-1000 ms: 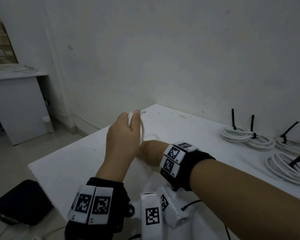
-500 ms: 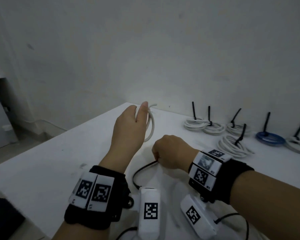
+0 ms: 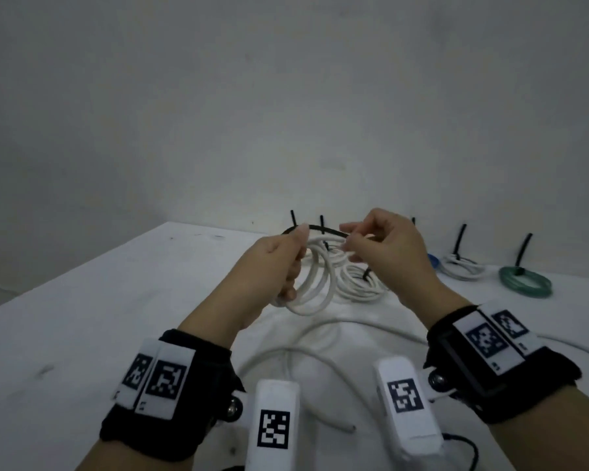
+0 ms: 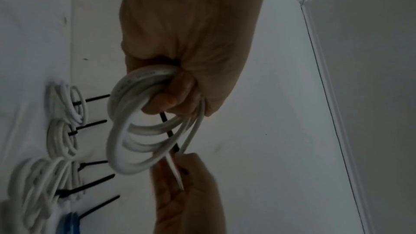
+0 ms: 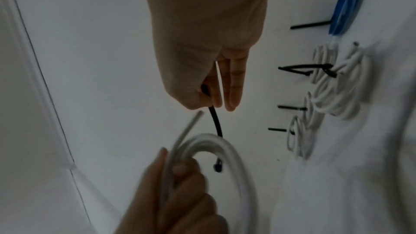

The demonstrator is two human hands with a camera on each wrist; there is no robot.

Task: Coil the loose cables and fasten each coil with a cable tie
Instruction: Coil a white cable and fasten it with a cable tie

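Observation:
My left hand grips a white cable coil of several loops, held upright above the table. A black cable tie arches over the top of the coil, and my right hand pinches one end of it between thumb and fingers. In the left wrist view the coil hangs from my curled fingers, with the tie running down to the right hand. In the right wrist view the tie leads from the pinch down behind the coil.
Several tied coils with upright black tie tails line the back of the white table: white ones, a blue one, a green one. A loose white cable snakes across the table near me. A wall stands close behind.
The view has swung right. My right hand has risen from the table with a black tie and met the coil, which my left hand still holds, now with more loops showing.

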